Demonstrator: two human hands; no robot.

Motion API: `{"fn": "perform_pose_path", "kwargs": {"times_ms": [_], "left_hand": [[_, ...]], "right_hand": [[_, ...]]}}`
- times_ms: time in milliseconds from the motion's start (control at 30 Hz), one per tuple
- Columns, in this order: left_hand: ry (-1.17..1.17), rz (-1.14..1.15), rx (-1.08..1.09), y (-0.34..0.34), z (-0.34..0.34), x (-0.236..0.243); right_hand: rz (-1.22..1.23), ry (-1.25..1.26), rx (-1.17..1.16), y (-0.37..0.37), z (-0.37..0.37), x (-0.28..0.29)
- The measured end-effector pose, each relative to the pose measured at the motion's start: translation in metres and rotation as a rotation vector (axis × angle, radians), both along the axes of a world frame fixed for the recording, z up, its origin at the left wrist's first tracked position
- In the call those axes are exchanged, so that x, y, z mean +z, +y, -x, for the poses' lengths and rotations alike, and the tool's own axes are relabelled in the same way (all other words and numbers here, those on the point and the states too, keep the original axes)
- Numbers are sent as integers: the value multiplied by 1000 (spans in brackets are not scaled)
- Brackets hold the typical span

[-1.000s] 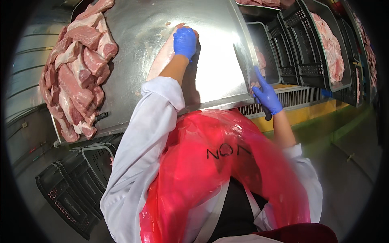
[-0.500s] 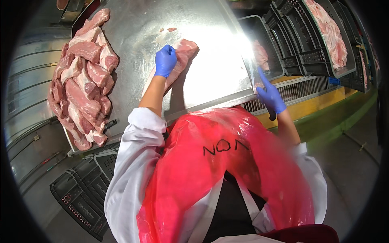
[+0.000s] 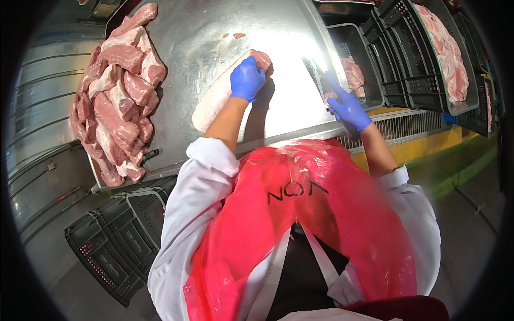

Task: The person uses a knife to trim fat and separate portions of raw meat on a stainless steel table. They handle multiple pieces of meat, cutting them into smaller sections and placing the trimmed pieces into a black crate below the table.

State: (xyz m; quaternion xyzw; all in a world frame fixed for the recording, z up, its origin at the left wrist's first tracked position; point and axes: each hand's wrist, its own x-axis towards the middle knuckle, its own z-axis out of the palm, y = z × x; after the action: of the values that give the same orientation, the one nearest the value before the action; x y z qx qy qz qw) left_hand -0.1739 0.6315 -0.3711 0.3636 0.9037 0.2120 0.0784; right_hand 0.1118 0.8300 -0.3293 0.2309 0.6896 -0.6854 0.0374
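A long slab of raw meat (image 3: 217,101), pale fatty side up, lies slantwise on the metal table (image 3: 193,32). My left hand (image 3: 248,79), in a blue glove, has its fingers closed round the slab's far, pinker end. Over the table's right edge is my right hand (image 3: 349,109), also blue-gloved and closed, with the forefinger stretched forward. It holds a knife (image 3: 317,77) whose blade blends into the glare; most of the handle is hidden. A small pink scrap (image 3: 330,96) shows beside the thumb.
A heap of meat pieces (image 3: 120,96) covers the table's left side. Two small scraps (image 3: 239,36) lie beyond the slab. At right, a dark crate (image 3: 375,91) holds pale trimmings, near stacked crates (image 3: 412,69). More black crates (image 3: 115,246) stand lower left.
The slab now shows more of its pale side. My left hand has shifted right along with its far end. My right hand has come left from beside the crate to the table edge.
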Motion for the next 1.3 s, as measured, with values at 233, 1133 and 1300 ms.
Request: {"fn": "perform_pose_path", "kwargs": {"times_ms": [233,1133,1300], "left_hand": [[464,277,-133,18,-22,25],[-223,13,173,-36,-13,21],[-140,0,124,-33,-17,21]], "right_hand": [[12,8,28,-2,9,-16],[-204,173,180,-57,140,-33],[-166,-8,200,-54,142,-38]]}}
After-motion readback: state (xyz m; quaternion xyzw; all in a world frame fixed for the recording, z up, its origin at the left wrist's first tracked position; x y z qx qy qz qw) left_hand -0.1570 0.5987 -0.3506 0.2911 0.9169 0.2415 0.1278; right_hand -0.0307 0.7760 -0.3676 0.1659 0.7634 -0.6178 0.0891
